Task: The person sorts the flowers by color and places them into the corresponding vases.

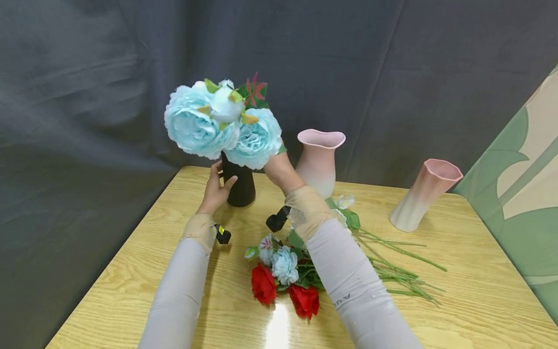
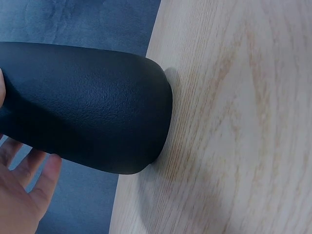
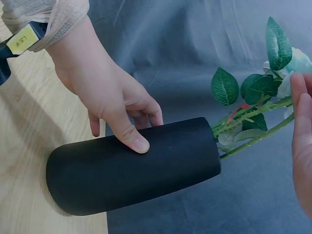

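A black vase (image 1: 238, 184) stands upright at the back left of the table. Light-blue artificial peonies (image 1: 196, 121) with green leaves and a red sprig rise out of it; their stems (image 3: 253, 122) enter its mouth in the right wrist view. My left hand (image 1: 215, 191) grips the side of the vase, thumb (image 3: 139, 143) across its front and fingers beyond. Behind the blooms, my right hand (image 1: 281, 169) is partly hidden in the head view. At the right edge of the right wrist view, its fingers (image 3: 303, 117) look straight beside a bloom; contact is unclear.
A pink-and-white vase (image 1: 320, 165) stands right of the black one, and a slimmer pink vase (image 1: 420, 198) farther right. Red flowers (image 1: 263, 285), small blue flowers (image 1: 285, 265) and long green stems (image 1: 401, 276) lie under and beside my right forearm. A dark curtain (image 1: 348, 63) hangs behind.
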Demonstrator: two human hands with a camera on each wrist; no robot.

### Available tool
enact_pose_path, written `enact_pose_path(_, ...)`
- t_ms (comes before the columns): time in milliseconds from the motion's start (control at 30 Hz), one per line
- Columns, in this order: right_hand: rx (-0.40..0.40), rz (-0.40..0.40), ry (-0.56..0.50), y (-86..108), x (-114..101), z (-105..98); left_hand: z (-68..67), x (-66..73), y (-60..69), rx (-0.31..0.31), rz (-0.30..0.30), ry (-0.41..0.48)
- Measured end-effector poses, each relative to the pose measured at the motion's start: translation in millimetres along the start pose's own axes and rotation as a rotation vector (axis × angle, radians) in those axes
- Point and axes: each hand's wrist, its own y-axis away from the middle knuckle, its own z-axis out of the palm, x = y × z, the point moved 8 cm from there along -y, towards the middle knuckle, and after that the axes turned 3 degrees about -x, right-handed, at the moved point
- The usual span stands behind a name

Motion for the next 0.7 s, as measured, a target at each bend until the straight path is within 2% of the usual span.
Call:
enact_pose_path(100,0.025,-0.003,0.040,-0.6,3.8,-1.1,0.3,1.0,0.1,0.004,0.005,-0.003)
enact_pose_path(167,0.053,-0.038,0.006,-2.9,4.3,-2.2,1.0,1.9,0.5,0.003,0.002,-0.006)
enact_pose_path(267,0.077,-0.079,-0.121,-6.3,5.9,-1.2,1.3,3.2,0.2,0.010,0.003,-0.006)
enact_pose_path(333,0.079,-0.097,-0.168,-7.3,7.3,-0.1,1.0,4.9,-0.3,0.021,0.012,-0.001)
enact_pose_path(400,0.088,-0.092,-0.146,-6.2,10.2,0.3,0.4,6.4,-1.5,0.033,0.024,0.005)
enact_pose_path(567,0.110,-0.074,0.087,-3.8,19.5,-2.3,0.9,6.8,-1.8,0.037,0.016,0.004)
enact_pose_path(700,0.138,-0.089,0.136,-4.4,21.8,-4.2,1.8,6.8,-0.2,0.027,-0.001,-0.011)
